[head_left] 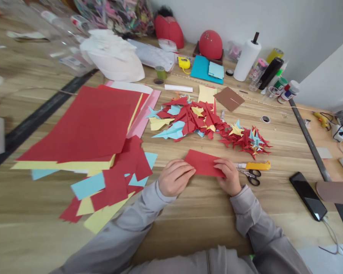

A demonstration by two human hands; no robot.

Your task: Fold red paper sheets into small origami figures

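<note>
Red paper [204, 163] gripped at both ends

Pinches the left end with the left hand [177, 177] and the right end with the right hand [228, 177], fingers bent over the top. Holds the paper long side across, in front of the torso, at the middle of the surface [194, 228]; cannot tell whether resting on the wood or slightly lifted.

Just beyond the paper, shows a pile of folded pieces [193, 118] in red, blue and yellow, with a smaller pile [246, 141] to the right. Just beside the right hand, shows a yellow cutter [258, 166] and black-handled scissors [249, 174]. To the left, shows large red sheets [85, 121] stacked over yellow and pink ones, and near the left sleeve [148, 203], overlapping cut papers [114, 186]. Well apart at right, shows a phone [308, 196] with a cable [333, 232]. Farther back, shows a white roll [178, 88], a brown square [229, 99] and a tape measure [184, 62].
</note>
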